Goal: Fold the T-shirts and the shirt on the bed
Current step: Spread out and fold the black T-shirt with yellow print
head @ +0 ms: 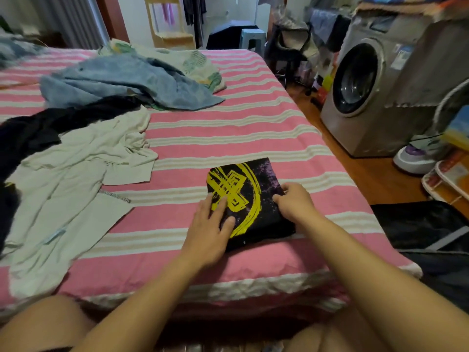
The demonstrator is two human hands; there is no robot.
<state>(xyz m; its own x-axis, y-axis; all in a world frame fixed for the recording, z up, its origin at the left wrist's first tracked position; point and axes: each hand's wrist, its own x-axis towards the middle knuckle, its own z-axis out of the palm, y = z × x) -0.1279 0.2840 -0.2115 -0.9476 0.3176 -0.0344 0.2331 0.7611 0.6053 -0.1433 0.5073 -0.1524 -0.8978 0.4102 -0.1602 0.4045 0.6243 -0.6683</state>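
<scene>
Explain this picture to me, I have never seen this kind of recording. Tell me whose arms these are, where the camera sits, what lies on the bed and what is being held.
There is no machine here. A person wears a camera on the head, so you look down along their own arms. The left hand rests flat on a folded black T-shirt with a yellow print; the right hand pinches its right edge. The T-shirt lies on a bed with a pink striped sheet. Further left lie unfolded clothes: a pale shirt, a dark garment and a blue garment. A washing machine stands to the right of the bed.
</scene>
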